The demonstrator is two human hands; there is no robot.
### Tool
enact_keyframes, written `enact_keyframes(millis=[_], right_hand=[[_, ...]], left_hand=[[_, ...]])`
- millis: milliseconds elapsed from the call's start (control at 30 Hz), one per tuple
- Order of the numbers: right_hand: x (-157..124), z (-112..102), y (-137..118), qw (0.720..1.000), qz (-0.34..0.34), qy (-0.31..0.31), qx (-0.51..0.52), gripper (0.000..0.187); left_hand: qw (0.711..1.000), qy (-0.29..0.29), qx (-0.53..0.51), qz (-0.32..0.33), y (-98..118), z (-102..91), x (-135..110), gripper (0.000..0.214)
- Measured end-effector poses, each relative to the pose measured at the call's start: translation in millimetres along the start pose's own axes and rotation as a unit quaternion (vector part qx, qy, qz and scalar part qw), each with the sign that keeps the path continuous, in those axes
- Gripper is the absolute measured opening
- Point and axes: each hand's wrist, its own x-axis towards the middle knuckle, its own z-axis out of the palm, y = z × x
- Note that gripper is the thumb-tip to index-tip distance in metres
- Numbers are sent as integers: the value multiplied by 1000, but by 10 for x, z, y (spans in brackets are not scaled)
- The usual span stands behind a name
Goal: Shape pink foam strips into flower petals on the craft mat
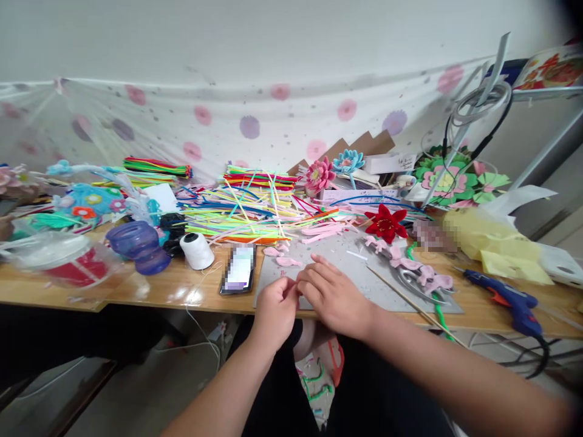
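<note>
Over the front edge of a grey board [314,249], my left hand [277,308] and my right hand [336,298] meet fingertip to fingertip. The left thumb and forefinger are pinched together. The right fingers are bent and pressed in against them, with the back of that hand facing up. Whatever they hold is hidden. Just beyond my fingers lie a pink fuzzy petal [288,262] and smaller pink pieces [272,251]. To the right of my right hand, several shaped pink pieces [407,263] form a row beside a thin wooden stick [401,294].
Piles of coloured pipe cleaners [237,224] stretch along the back. A phone [238,269], white thread spool [197,251] and purple jar [139,246] stand left. On the right are a red fuzzy flower [386,223], a blue glue gun [505,297] and yellow wrapping [496,237].
</note>
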Motion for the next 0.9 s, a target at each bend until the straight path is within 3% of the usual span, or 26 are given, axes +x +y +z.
enact_keyframes(millis=[100,167,233,333,400,467,567,600,633,667,733,767,833,900], right_hand=[[79,-90,60,996,-54,-64,-22,20],[139,-163,63,993,-50,-110,-3,17],[207,-249,63,987,-12,-158,40,11],[306,-349,80,957,126,-217,147,9],[343,-342,90,895,249,-256,268,8],[334,-263,73,789,364,-268,416,7],[229,-110,-3,619,476,-189,595,9],[178,-84,-30,594,466,-164,635,7],[124,-82,-51,602,437,-136,655,4],[72,-105,-62,636,399,-100,653,3],[-15,-216,-57,740,314,-11,594,14],[-43,-291,-43,782,272,26,560,18],[-62,-444,-7,841,185,34,507,23],[-41,-563,30,873,131,11,469,18]], left_hand=[[999,-29,26,6,40,-64,-14,24],[997,-61,46,21,77,-106,-28,24],[991,-93,84,51,109,-163,-25,23],[958,-112,210,160,142,-289,44,22],[908,-148,283,273,162,-383,119,24],[864,-213,287,355,196,-457,175,27],[857,-277,201,386,281,-501,140,25],[867,-282,152,381,310,-497,93,23],[886,-273,108,360,331,-487,36,22],[911,-248,67,322,342,-471,-26,22],[953,-220,-39,203,323,-421,-135,24],[961,-223,-93,138,297,-390,-175,24],[954,-231,-191,33,238,-320,-218,23],[934,-239,-265,-29,212,-250,-229,22]])
